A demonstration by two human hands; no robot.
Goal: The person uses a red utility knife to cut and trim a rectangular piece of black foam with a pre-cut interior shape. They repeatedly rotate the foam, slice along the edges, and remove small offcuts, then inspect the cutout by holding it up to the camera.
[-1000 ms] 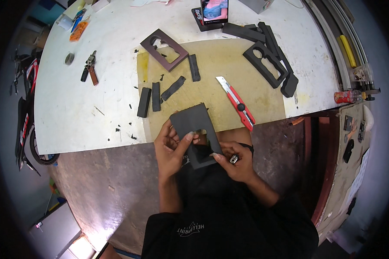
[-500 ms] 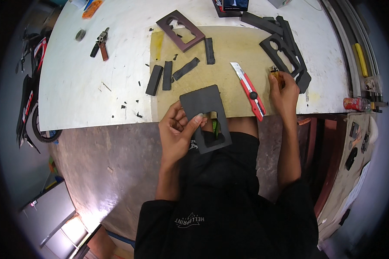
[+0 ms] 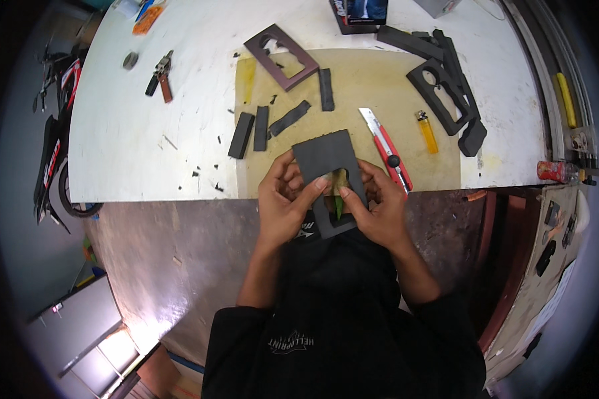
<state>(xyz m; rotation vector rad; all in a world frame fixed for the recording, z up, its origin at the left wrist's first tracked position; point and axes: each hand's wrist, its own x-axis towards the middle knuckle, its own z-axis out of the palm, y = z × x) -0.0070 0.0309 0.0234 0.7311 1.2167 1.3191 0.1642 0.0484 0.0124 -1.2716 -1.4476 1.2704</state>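
Both hands hold a dark grey foam block (image 3: 324,151) with a shaped cutout, just off the table's front edge above my lap. My left hand (image 3: 283,199) grips its left side, thumb on the face by the cutout. On the opposite side, my right hand (image 3: 379,206) is closed on the block, its thumb at the cutout's edge. A red utility knife (image 3: 388,149), blade out, lies on the mat just beyond my right hand. Farther right lies a yellow lighter (image 3: 427,133), touched by neither hand.
Several dark foam strips (image 3: 261,128) and a brownish frame with a cutout (image 3: 283,57) lie on the yellowish mat (image 3: 353,80). More black foam pieces (image 3: 439,96) are piled at the right. A tool with a brown handle (image 3: 161,76) rests on the white table (image 3: 113,153).
My right hand has let go of the lighter, now lying on the mat, and has come left to take the foam block's right side. My left hand still holds the block.
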